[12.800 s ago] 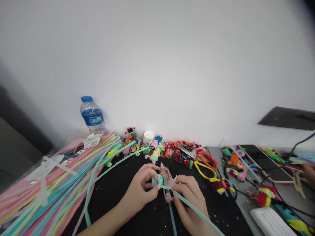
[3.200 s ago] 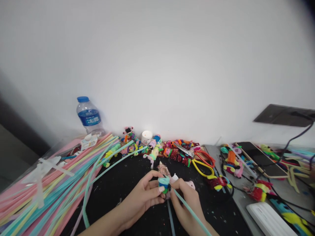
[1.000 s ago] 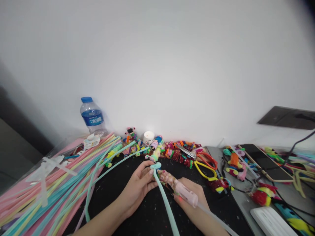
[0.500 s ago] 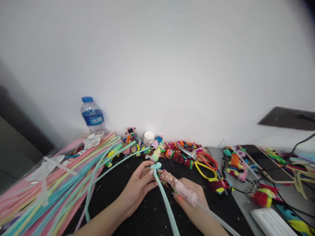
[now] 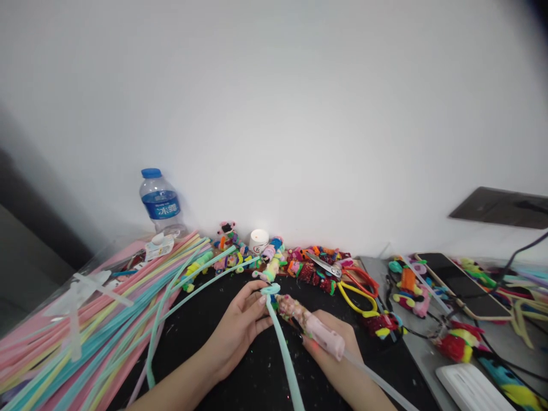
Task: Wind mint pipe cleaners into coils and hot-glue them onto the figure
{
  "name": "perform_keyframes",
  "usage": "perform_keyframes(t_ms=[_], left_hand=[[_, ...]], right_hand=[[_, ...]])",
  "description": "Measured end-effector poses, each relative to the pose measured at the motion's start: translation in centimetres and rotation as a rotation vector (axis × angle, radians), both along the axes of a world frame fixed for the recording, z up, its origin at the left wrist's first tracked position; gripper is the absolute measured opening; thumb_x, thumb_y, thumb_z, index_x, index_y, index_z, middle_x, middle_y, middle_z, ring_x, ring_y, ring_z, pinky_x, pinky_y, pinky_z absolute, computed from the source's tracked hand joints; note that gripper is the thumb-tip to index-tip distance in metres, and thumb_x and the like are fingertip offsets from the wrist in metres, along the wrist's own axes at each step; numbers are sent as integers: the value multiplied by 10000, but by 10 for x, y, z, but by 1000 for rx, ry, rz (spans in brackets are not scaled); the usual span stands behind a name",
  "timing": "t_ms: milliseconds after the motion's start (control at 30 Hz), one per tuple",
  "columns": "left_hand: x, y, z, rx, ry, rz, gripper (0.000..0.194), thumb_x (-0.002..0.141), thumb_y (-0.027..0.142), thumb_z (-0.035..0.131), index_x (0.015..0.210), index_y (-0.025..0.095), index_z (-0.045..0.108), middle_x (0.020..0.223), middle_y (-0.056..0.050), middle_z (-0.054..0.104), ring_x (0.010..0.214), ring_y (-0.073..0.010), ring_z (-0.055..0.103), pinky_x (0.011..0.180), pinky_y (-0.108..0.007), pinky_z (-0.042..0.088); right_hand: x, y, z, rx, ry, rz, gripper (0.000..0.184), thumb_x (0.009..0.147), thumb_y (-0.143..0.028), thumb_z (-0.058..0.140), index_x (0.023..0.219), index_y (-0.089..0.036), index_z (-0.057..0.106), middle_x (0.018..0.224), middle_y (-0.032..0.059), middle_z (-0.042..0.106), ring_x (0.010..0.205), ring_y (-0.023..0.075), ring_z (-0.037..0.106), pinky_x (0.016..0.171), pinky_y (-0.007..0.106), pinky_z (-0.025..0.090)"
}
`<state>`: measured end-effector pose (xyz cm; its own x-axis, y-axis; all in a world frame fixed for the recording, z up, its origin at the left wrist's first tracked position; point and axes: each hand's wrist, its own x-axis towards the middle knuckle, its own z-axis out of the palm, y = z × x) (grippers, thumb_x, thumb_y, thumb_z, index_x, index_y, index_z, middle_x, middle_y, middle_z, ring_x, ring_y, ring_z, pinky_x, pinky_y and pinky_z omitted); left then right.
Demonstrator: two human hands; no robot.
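My left hand (image 5: 244, 314) pinches a mint-green pipe cleaner (image 5: 283, 348) between thumb and fingers. The pipe cleaner is curled into a small coil at the top, and its long tail hangs down toward me. In my right hand (image 5: 334, 342) is a pink hot glue gun (image 5: 319, 334), my fingers wrapped round its underside. A translucent glue stick (image 5: 377, 379) sticks out of its rear. The gun's tip points up and left, close beside the coil; I cannot tell whether they touch. A small red light glows near the gun's grip.
Bundled pastel pipe cleaners (image 5: 100, 317) cover the left side, below a water bottle (image 5: 160, 200). Along the wall lie several fuzzy figures (image 5: 314, 274), a white cup (image 5: 258, 242) and scissors (image 5: 357, 305). A phone (image 5: 462, 285), cables and a white device (image 5: 471, 389) are on the right.
Almost nothing differs. The pipe cleaner's hanging tail has swung slightly left, and the glue gun's tip sits a touch farther from the coil.
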<state>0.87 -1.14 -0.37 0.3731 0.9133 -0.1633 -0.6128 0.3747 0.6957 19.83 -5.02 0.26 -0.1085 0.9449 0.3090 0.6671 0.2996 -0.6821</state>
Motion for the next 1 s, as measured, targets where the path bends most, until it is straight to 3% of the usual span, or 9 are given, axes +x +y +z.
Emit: perform_keyframes(t_ms=[167,600,1000], left_hand=[[0,-1,0,-8,-17,3,206,801,166,604,995,214,558,885,-22,641,701,-94,593,724,-251,495],[-1,-1,0,-90,0,2,278,759,197,658,1020,225,568,933,-30,635,765,-117,607,773,-281,485],[-1,2,-2,-108,-40,5,294,730,180,687,998,234,576,787,-4,653,701,-113,632,739,-261,495]], right_hand=[[-1,2,0,22,25,-16,202,700,-223,573,532,-205,462,515,-37,496,453,113,485,432,204,385],[2,2,-2,5,-18,-13,210,690,-174,565,550,-201,411,514,-60,436,438,89,432,408,184,325],[4,1,-2,0,-1,-15,213,704,-188,563,562,-201,406,521,-59,425,453,94,420,423,195,327]])
